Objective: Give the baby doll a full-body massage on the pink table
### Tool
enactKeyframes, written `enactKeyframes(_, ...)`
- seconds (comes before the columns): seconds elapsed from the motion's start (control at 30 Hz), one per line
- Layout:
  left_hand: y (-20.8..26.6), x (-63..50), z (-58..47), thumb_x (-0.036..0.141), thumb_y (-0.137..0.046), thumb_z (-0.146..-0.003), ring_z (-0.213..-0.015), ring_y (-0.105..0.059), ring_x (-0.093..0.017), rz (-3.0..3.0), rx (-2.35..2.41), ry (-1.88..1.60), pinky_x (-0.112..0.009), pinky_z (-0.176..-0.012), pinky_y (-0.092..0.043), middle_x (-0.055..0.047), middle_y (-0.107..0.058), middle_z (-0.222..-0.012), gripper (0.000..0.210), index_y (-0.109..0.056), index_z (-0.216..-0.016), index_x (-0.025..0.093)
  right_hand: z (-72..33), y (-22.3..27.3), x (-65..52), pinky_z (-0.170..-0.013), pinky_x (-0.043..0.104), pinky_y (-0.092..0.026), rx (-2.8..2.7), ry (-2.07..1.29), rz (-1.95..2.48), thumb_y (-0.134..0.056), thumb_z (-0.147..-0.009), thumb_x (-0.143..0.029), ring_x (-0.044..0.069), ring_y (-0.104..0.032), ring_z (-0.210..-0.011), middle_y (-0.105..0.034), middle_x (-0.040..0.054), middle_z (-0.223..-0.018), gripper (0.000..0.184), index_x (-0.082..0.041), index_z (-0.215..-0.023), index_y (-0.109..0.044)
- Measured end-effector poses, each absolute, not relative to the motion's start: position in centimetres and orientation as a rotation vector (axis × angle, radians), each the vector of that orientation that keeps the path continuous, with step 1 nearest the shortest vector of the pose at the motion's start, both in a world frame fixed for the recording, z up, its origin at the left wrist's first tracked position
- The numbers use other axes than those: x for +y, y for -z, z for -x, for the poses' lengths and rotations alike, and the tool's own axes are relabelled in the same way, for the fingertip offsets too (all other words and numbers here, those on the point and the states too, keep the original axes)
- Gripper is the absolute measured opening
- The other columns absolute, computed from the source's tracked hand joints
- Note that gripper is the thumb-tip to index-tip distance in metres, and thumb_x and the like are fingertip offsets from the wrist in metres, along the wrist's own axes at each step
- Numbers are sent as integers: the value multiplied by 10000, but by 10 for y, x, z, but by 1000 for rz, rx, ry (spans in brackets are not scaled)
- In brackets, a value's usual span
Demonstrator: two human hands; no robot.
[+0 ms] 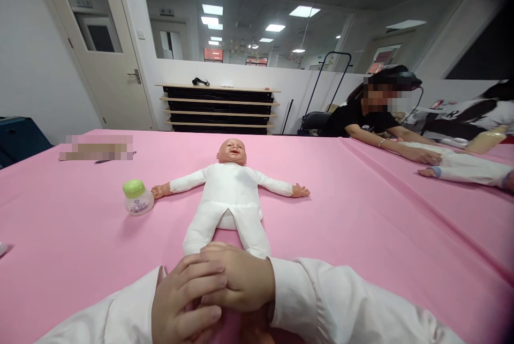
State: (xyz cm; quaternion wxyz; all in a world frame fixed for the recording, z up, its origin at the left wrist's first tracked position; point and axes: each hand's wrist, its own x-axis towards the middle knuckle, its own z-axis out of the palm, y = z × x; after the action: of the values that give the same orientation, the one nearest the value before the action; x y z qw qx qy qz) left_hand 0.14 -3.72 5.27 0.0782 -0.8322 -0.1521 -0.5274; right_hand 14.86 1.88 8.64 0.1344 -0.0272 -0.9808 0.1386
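Note:
A baby doll (231, 186) in a white suit lies on its back, arms spread, its head pointing away from me. My left hand (187, 293) and my right hand (241, 277) are clasped together in front of its legs. The left fingers are bent over the right hand, whose fingertips are mostly hidden. Lower legs and feet of the doll are hidden behind or below my hands; whether I touch them I cannot tell. Beside the doll's hand at left stands a clear bottle (138, 204) with a green cap.
A pink cloth (341, 226) covers the table. A blurred flat item (98, 150) lies at the far left. At right a co-worker (369, 108) in a black shirt handles another white-clothed doll (474, 167). A low black shelf unit (219, 108) stands behind the table.

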Motion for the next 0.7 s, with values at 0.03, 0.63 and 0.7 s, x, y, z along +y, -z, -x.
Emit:
enactKeyframes(0.03, -50, -37, -1, 186, -377, -886, -1066, -540, -173, 2490, -434, 1574, -379, -928, -412, -27, -577, -1066, 122, -493, -925, 194, -151, -86, 18, -871, 275, -415, -2851, -369, 143, -396, -885, -341, 142, -512, -874, -598, 48, -880, 256, -161, -805, -559)
enactKeyframes(0.63, -52, -33, -1, 145, -411, -881, -941, -585, -107, 2634, -389, 1360, -281, -915, -424, -3, -637, -972, 169, -554, -919, 228, -223, -30, 4, -1011, 310, -305, -2649, -151, -212, -370, -896, -366, 115, -556, -965, -641, -4, -1028, 245, -192, -964, -528)
enactKeyframes(0.7, -49, -33, 0, 143, -419, -873, -912, -594, -112, 2665, -444, 1318, -280, -888, -442, -2, -641, -977, 185, -552, -947, 248, -221, -26, 6, -997, 260, -320, -2649, -185, -263, -360, -898, -363, 101, -563, -940, -657, -1, -975, 254, -174, -943, -525)
